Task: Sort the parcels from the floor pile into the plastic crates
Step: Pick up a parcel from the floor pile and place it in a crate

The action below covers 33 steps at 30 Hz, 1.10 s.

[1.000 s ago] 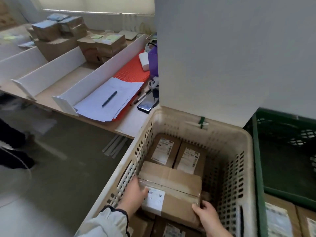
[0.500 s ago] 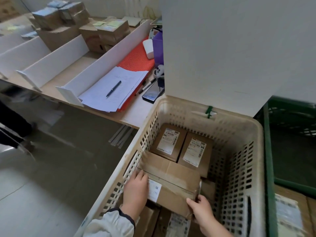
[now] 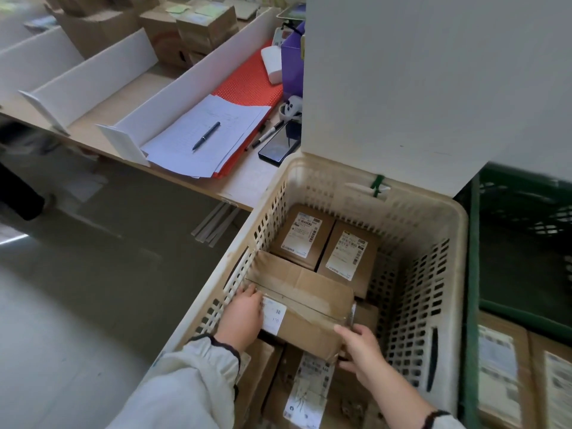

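A taped brown cardboard parcel [image 3: 305,300] with a white label lies inside the cream plastic crate [image 3: 427,274], against its left wall and on top of other parcels. My left hand [image 3: 243,317] grips the parcel's left end over the label. My right hand [image 3: 360,348] holds its near right corner, fingers curled under the edge. Two labelled parcels [image 3: 301,236] lie flat side by side at the crate's far end. More labelled parcels [image 3: 309,388] lie beneath, near me.
A green crate [image 3: 473,274] with labelled parcels stands right of the cream one. A white panel [image 3: 418,82] rises behind the crates. To the left, a wooden table [image 3: 247,184] carries papers, a pen, a phone, white dividers and stacked boxes. Grey floor lies at the left.
The parcel has sunk deeper into the cream crate and shifted toward its left wall. Both hands went down with it, still holding its ends.
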Available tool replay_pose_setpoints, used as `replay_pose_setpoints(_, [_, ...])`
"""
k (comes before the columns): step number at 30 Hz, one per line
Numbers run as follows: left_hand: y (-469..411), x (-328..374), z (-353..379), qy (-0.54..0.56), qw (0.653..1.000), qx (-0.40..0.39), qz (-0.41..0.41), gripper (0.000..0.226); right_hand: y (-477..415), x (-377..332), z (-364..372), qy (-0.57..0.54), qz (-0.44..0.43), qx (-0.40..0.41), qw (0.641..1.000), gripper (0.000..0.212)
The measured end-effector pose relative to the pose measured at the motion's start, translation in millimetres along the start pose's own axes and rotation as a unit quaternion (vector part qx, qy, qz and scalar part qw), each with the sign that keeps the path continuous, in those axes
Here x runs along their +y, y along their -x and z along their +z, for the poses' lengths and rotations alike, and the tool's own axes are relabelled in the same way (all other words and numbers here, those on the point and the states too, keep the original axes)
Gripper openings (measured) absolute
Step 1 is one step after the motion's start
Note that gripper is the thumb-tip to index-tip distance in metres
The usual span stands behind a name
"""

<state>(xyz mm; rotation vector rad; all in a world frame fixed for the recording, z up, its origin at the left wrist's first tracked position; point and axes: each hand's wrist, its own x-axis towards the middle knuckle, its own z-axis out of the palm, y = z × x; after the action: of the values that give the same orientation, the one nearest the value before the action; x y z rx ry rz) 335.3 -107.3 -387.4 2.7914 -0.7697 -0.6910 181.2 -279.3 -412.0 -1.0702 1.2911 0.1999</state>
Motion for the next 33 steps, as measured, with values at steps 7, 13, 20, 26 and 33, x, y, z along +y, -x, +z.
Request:
replay_pose_setpoints(7, [22.1, 13.3, -57.3, 0.033, 0.999, -0.023, 0.018, 0.043, 63.4, -47.9, -26.0, 0.068, -0.107, 0.014, 0.992, 0.066])
replay_pose_setpoints(13, [40.4, 34.6, -123.2, 0.017, 0.998, -0.029, 0.057, 0.047, 134.0, -84.0, -22.7, 0.119, -0.174, 0.007, 0.977, 0.066])
replay_pose_setpoints(20, [59.1, 29.8, -184.8, 0.036, 0.997, -0.036, 0.064, 0.045, 197.1, -101.7, -5.2, 0.146, -0.22, 0.01, 0.964, 0.067])
replay_pose_setpoints(26, [74.0, 7.6, -210.6, 0.071, 0.995, -0.019, 0.06, 0.046, 222.1, -111.2, 12.9, 0.15, -0.25, 0.005, 0.957, 0.076])
replay_pose_setpoints(33, [105.9, -38.0, -220.9, 0.117, 0.993, 0.005, 0.024, 0.047, 237.5, -122.2, 62.3, 0.27, -0.305, -0.013, 0.913, 0.074])
